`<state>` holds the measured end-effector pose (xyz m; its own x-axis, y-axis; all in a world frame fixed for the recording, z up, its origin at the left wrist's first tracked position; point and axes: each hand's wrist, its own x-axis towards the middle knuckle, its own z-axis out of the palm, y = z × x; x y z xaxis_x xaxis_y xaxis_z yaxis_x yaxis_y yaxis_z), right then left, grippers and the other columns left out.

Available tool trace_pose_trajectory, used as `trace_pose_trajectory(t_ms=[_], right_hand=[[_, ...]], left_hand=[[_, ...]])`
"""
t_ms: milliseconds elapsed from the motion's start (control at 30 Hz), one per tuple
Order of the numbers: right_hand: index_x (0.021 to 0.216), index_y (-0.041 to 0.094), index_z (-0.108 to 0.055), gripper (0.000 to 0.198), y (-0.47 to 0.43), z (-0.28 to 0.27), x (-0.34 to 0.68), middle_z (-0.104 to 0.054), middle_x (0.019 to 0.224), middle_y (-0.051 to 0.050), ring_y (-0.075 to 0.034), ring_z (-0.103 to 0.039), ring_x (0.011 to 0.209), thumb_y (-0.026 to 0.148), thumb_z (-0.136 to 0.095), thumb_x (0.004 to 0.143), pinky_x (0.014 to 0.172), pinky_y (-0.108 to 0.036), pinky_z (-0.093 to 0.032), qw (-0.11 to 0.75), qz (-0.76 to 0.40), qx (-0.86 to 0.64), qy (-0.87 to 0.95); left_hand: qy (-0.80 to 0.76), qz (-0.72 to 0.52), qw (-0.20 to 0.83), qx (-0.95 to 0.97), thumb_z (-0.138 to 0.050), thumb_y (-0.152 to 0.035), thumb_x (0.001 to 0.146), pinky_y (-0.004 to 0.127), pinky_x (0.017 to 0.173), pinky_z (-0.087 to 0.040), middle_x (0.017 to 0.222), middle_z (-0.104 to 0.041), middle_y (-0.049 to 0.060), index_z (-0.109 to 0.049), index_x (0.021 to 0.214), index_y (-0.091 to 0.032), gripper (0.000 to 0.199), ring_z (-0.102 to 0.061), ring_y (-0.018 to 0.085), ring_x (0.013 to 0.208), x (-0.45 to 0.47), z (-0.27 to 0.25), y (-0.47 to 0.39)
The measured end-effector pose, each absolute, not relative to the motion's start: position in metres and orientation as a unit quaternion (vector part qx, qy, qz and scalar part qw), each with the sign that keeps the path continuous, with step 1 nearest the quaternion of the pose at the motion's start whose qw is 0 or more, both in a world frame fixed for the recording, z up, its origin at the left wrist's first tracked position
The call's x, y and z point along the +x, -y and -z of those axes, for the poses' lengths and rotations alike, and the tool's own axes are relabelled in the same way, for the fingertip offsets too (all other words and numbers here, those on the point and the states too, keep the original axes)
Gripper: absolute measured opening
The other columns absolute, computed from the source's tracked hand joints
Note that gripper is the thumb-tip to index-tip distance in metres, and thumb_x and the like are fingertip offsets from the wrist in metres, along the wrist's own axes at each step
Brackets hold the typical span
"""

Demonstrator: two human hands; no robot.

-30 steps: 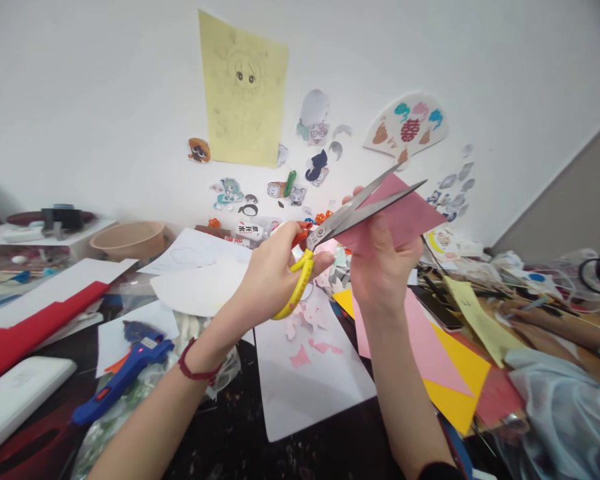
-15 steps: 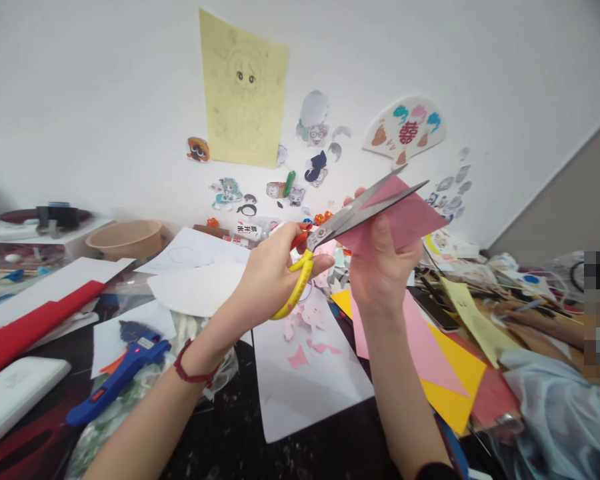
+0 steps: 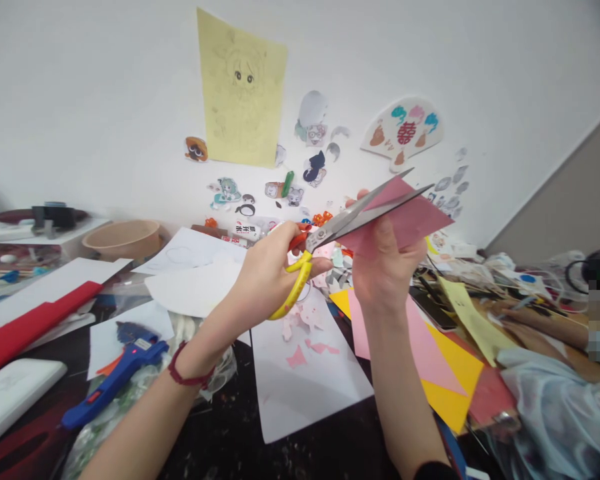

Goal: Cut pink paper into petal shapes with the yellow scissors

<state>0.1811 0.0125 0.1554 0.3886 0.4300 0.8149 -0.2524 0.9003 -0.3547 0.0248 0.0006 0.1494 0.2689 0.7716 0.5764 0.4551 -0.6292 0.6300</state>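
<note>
My left hand [image 3: 267, 270] is wrapped round the yellow and red handles of a pair of scissors [image 3: 300, 283]. The blades are parted and point up to the right, with a folded-looking pink sheet of paper [image 3: 415, 223] between them. My right hand [image 3: 387, 273] grips that paper, thumb on the near face and fingertips showing behind it. Below both hands, a white sheet [image 3: 310, 393] lies on the dark table with several torn-looking pink scraps [image 3: 296, 357] on it.
A blue glue gun [image 3: 117, 380] and a white power-bank-like block [image 3: 17, 400] lie left. Pink and yellow sheets [image 3: 453, 400] and a phone [image 3: 437, 313] lie right. Another person's arm [image 3: 540, 320] and pale sleeve reach in at far right. A white wall with drawings rises behind.
The pink paper and my right hand have shifted slightly right relative to the scissors. The scissor blades stay parted around the paper, and the whole view has drifted a little.
</note>
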Motion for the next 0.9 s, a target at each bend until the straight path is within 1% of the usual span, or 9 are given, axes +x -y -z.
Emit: trace_pose_trajectory(t_ms=[100,300,400,633,900], right_hand=[[0.093,0.025,-0.077,0.019,-0.013,-0.156,0.183,-0.078,0.094,0.001,-0.018,-0.075,0.088,0.031,-0.082,0.076,0.088,-0.04,-0.063,0.824,-0.199,-0.079,0.524],[0.091,0.026,-0.076,0.03,-0.016,-0.156,0.19,-0.078,0.092,0.002,-0.018,-0.075,0.083,0.039,-0.088,0.066,0.086,-0.04,-0.065,0.833,-0.181,-0.105,0.512],[0.091,0.026,-0.077,0.03,-0.018,-0.155,0.191,-0.079,0.091,0.002,-0.018,-0.075,0.083,0.036,-0.088,0.066,0.086,-0.039,-0.064,0.833,-0.18,-0.088,0.515],[0.09,0.026,-0.079,0.026,-0.019,-0.156,0.194,-0.079,0.09,0.002,-0.018,-0.076,0.084,0.032,-0.089,0.066,0.085,-0.038,-0.064,0.83,-0.176,-0.069,0.525],[0.086,0.026,-0.078,0.023,-0.012,-0.158,0.197,-0.079,0.088,0.001,-0.019,-0.076,0.081,0.032,-0.088,0.067,0.085,-0.041,-0.063,0.824,-0.174,-0.088,0.531]], left_hand=[[-0.39,-0.461,0.162,0.78,-0.06,-0.058,0.084,0.03,0.063,-0.031,0.075,-0.05,-0.003,-0.039,0.079,-0.022,0.042,-0.04,0.015,0.067,0.025,-0.151,0.0],[-0.377,-0.461,0.176,0.783,-0.062,-0.051,0.084,0.03,0.064,-0.032,0.077,-0.051,-0.003,-0.04,0.08,-0.021,0.037,-0.041,0.013,0.068,0.024,-0.151,0.001],[-0.376,-0.462,0.172,0.785,-0.063,-0.047,0.083,0.029,0.063,-0.031,0.077,-0.052,-0.003,-0.039,0.079,-0.021,0.035,-0.04,0.013,0.067,0.023,-0.151,0.003],[-0.369,-0.461,0.164,0.79,-0.064,-0.044,0.083,0.03,0.062,-0.031,0.077,-0.051,-0.003,-0.04,0.079,-0.021,0.033,-0.039,0.013,0.065,0.021,-0.152,0.004],[-0.371,-0.45,0.163,0.796,-0.06,-0.054,0.083,0.031,0.062,-0.03,0.076,-0.05,-0.003,-0.039,0.079,-0.021,0.039,-0.038,0.014,0.065,0.02,-0.155,0.005]])
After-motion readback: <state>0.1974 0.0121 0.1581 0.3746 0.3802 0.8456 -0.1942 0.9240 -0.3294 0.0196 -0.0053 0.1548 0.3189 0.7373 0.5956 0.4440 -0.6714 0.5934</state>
